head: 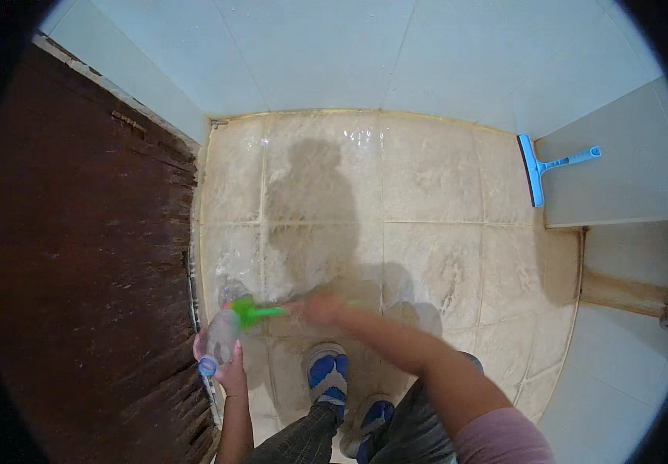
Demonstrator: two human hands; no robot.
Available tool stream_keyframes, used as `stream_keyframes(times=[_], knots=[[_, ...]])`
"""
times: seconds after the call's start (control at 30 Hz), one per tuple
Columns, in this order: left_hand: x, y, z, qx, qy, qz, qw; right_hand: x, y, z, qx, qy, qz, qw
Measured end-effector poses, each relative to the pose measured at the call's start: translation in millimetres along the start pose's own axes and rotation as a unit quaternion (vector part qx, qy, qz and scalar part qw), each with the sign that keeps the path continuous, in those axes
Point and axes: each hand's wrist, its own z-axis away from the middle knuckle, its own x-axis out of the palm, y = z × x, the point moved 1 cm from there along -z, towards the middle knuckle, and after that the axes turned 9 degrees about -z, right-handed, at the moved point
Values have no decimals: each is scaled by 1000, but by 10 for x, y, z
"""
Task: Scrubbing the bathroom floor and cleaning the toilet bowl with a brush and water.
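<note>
My left hand [233, 371] grips a clear plastic bottle [218, 339] near the brown door, low on the left. A blue cap or neck [207, 365] is at the bottle's lower end. My right hand [321, 307], blurred, is closed around the handle of a green brush [243, 312]. The brush's head is at the bottle's upper end, beside a small reddish spot; whether they touch, I cannot tell. Beneath both hands lies a wet beige tiled floor [432, 197] with brownish stains.
A blue squeegee [534, 171] leans at the right against a low tiled ledge [612, 185]. The brown door [90, 232] has a splintered edge along the left. Pale tiled walls [334, 58] rise ahead. My blue-and-grey shoes [328, 371] stand on the tiles below my hands.
</note>
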Motion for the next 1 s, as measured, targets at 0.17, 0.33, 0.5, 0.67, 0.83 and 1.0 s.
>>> stream_keyframes(times=[0.17,0.33,0.5,0.67,0.83,1.0], knots=[[-149,-70,18,-37,-10,18,999,-1616,936,999,136,380,-84,911],[281,232,-10,-7,-67,28,997,-1523,1379,1889,160,432,-56,886],[593,338,-75,28,-129,70,989,-775,602,2623,171,9,11,985],[983,1068,254,58,-246,52,966,367,2252,3717,277,466,-113,832],[978,1522,664,103,-359,26,927,1705,1510,3763,338,498,-145,785],[551,1986,872,128,-437,5,890,2989,634,4601,557,261,-310,725]])
